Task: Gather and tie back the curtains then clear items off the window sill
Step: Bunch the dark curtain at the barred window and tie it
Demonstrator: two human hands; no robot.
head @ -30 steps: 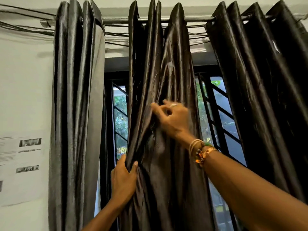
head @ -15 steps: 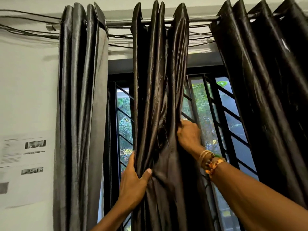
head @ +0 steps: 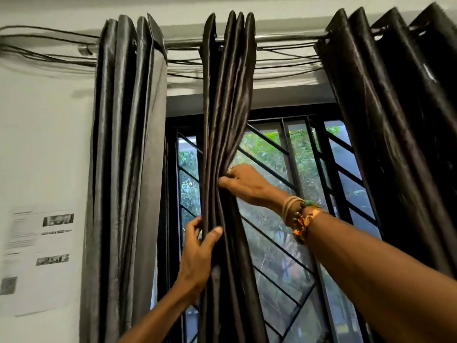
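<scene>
Curtain [head: 227, 107] bunched | left grip [head: 197, 258] clasps lower | right grip [head: 247, 186] pinches higher

Three curtains: left curtain [head: 123, 169], middle curtain [head: 227, 95], right curtain [head: 395, 144]. One rod [head: 284, 38], one paper sheet [head: 37, 256]. Two hands: left hand [head: 197, 256], right hand [head: 247, 184].

The middle curtain [head: 228, 95] runs off the bottom edge; wall notice [head: 37, 266] unreadable.
</scene>
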